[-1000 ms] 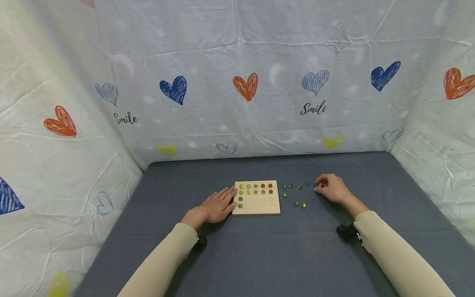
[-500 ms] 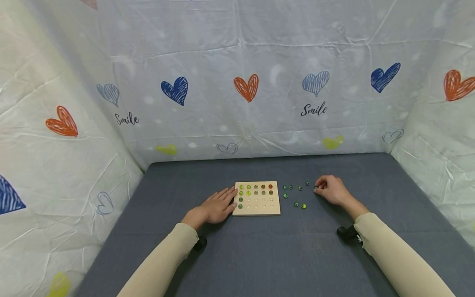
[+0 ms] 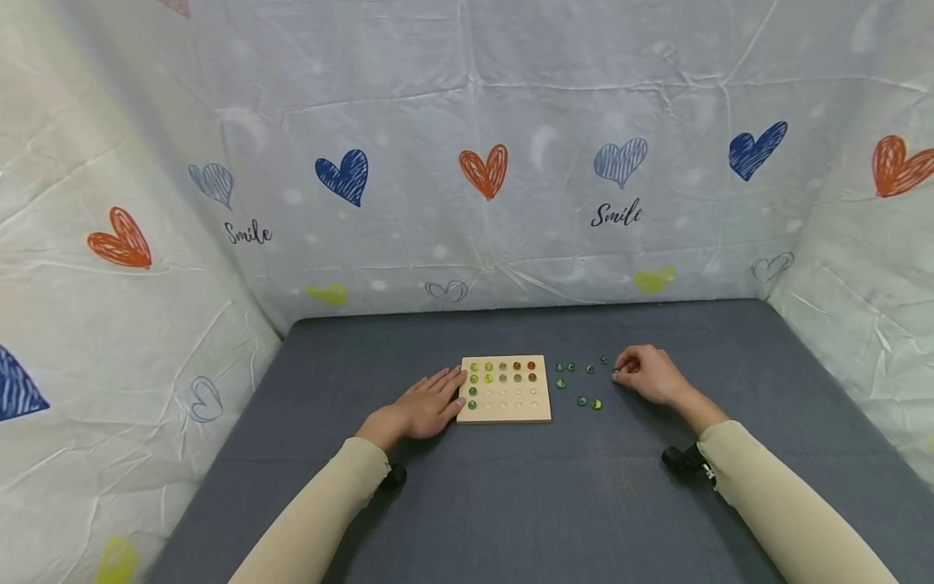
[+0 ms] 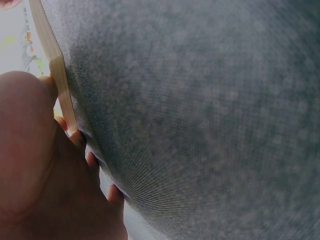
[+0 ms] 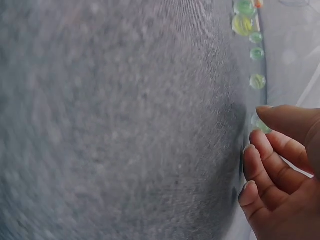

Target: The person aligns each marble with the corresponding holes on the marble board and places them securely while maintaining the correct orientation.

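A light wooden board (image 3: 503, 414) with rows of round hollows lies on the table. Marbles sit in its two back rows and at the left of its two front rows: yellow-green, brownish, green and one red. My left hand (image 3: 423, 405) rests along the board's left edge with fingers stretched out; its wrist view shows the thumb at the board's side (image 4: 59, 75). To the right of the board, my right hand (image 3: 652, 375) pinches a green marble (image 5: 262, 124) between thumb and fingers, low over the cloth. Most of that marble is hidden in the head view.
Several loose green marbles (image 3: 561, 384) lie between the board and my right hand, along with a yellow-green marble (image 3: 597, 404). Dark grey cloth (image 3: 511, 503) covers the table. A pale curtain (image 3: 409, 243) printed with hearts hangs behind and at both sides.
My right hand has shifted slightly left with the green marble at its fingertips. The left hand, the board and the loose marbles stay where they were.
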Available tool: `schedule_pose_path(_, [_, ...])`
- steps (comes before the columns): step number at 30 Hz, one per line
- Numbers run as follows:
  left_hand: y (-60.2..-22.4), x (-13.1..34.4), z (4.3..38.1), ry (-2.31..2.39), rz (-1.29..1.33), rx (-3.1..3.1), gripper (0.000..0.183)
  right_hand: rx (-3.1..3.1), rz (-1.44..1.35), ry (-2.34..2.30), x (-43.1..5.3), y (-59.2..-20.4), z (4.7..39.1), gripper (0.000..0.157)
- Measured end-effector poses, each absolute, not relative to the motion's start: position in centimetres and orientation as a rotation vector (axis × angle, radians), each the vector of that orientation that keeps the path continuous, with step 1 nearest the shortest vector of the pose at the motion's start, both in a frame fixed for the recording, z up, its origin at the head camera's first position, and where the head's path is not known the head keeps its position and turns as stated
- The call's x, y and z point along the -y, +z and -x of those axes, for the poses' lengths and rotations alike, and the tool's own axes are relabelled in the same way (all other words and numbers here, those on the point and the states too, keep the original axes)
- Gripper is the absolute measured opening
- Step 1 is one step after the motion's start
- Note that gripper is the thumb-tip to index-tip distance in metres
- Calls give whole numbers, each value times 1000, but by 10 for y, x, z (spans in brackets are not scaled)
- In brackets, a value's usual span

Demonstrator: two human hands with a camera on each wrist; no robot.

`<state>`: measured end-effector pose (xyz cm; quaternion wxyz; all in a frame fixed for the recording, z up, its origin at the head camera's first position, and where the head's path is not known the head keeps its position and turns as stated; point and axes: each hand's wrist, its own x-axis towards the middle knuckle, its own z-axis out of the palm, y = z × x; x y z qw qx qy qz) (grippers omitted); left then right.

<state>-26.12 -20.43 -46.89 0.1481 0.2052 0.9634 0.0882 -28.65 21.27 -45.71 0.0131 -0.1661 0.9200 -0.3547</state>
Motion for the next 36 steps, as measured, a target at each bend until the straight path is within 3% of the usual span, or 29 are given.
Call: schedule_pose_path(36, [-461, 200, 258, 212, -570, -2756, 64, -2808, 712, -1226, -153, -443, 265, 13])
